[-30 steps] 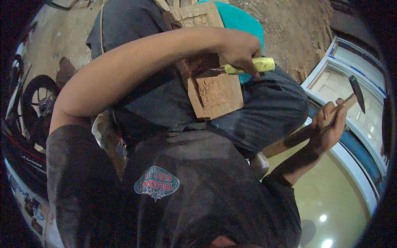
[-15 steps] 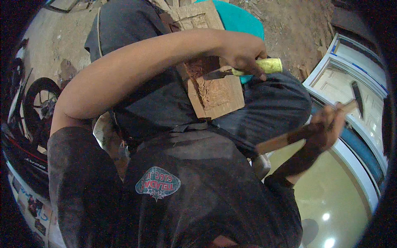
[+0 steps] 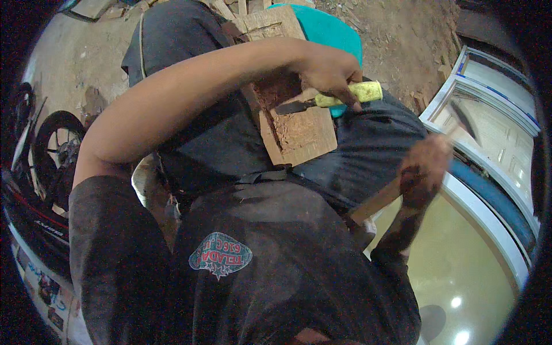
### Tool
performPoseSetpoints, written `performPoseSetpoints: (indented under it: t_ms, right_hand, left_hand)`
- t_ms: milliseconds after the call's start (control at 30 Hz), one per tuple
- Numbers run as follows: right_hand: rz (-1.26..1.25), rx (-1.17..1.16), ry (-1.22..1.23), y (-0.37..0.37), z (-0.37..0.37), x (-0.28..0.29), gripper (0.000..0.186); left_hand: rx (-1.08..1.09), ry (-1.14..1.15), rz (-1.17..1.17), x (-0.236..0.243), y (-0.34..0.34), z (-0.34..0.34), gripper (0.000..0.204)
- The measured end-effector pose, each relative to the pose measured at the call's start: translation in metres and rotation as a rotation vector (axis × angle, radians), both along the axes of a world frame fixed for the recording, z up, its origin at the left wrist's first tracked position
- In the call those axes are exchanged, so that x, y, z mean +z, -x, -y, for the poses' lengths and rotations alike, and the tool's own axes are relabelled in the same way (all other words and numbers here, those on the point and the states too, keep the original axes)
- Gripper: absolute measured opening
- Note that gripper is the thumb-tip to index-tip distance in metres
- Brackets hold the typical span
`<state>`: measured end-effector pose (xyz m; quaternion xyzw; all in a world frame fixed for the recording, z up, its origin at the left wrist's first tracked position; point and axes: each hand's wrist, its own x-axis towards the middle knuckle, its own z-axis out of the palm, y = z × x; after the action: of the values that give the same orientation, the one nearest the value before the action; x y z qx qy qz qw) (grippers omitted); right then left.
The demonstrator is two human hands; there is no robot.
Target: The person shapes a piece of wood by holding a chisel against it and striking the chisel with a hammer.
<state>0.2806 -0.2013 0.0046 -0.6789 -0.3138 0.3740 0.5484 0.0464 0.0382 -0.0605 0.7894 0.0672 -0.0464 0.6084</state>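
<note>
Across my lap lies a piece of wood with rough recesses cut into it. My left hand is closed round the yellow handle of a chisel. The dark blade points left, over the recess in the wood's near part; whether its tip touches the wood I cannot tell. To the right, my right hand grips a hammer by its wooden handle. Motion blurs this hand and the hammer's dark head beyond it. The head is apart from the chisel's handle end.
A turquoise rounded thing sits beyond the wood. White-framed panels and a glossy yellowish surface stand close on my right. At left are a motorcycle wheel and dirt ground with wood scraps.
My right hand has swung the hammer left and slightly down in the picture, nearer the chisel. The chisel has shifted a little left, and more of its blade shows.
</note>
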Motion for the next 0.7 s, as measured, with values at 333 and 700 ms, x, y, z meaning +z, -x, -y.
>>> performPoseSetpoints:
  t_ms: [333,700]
  right_hand:
    - [-0.124,-0.129,-0.115,0.042,-0.034,0.069,0.029]
    - [-0.134,-0.041,0.127,0.063,-0.027,0.037,0.028]
  left_hand:
    - [-0.120,0.003,-0.052,-0.007,0.002,0.004,0.042]
    - [-0.060,0.015,0.052,0.012,0.013,-0.002,0.038]
